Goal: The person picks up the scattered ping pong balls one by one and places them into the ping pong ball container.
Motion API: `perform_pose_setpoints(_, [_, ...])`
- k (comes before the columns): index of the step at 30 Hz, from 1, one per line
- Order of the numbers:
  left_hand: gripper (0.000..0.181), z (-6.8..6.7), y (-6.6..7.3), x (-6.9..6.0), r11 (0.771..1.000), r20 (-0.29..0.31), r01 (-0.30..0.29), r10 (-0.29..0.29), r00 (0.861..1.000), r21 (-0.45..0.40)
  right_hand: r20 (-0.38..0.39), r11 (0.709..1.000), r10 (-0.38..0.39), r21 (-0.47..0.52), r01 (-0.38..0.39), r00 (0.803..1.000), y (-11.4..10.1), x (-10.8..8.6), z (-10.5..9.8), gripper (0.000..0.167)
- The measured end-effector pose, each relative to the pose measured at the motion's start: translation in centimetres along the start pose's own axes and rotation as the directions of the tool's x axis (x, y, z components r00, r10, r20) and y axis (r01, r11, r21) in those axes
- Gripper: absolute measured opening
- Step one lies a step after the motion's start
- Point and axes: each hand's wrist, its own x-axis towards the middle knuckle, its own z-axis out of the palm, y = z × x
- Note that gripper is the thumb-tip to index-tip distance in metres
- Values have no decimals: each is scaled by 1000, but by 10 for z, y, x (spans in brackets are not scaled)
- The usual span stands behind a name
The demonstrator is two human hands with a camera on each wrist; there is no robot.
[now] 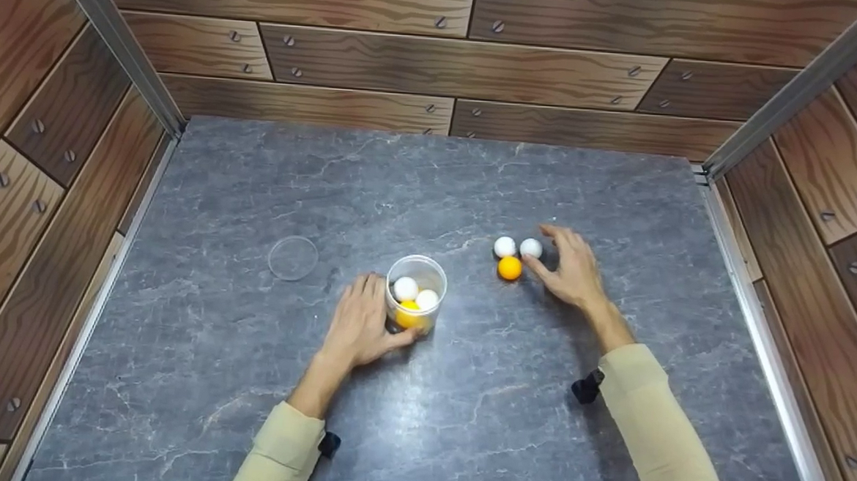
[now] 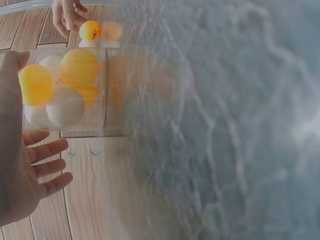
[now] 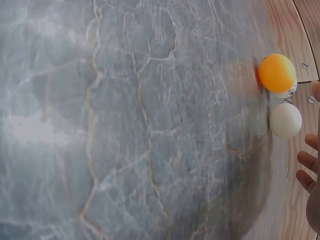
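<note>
A clear plastic container (image 1: 432,320) stands upright near the middle of the table, holding several white and orange balls. My left hand (image 1: 359,325) rests against its left and near side, thumb and fingers spread around the wall; the left wrist view shows the fingers (image 2: 50,150) fairly straight beside it. Two white balls (image 1: 504,247) and an orange ball (image 1: 510,268) lie together to the right of the container. At the right-hand white ball (image 1: 531,248), my right hand (image 1: 572,271) has its thumb and forefinger apart around it; whether they touch it cannot be told.
A round clear lid (image 1: 292,258) lies flat on the grey marbled table (image 1: 246,363), left of the container. Wood-patterned walls (image 1: 452,66) stand at the back and both sides, with metal rails (image 1: 788,91) at the corners.
</note>
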Motion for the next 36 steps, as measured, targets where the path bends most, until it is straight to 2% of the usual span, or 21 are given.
perform_pose_setpoints(9, [88, -1, 1, 0, 1000, 0, 12, -12, 1000, -8, 24, 1000, 14, 14, -14, 1000, 7, 3, 6, 66])
perform_pose_setpoints(19, [89, -1, 1, 0, 1000, 12, 11, -11, 1000, -5, 60, 999, 41, -28, -39, 997, 11, 4, 9, 64])
perform_pose_setpoints(36, [90, 1, 0, 0, 1000, 10, 17, -16, 1000, -13, 59, 998, 31, -55, -27, 998, 13, 4, 16, 58])
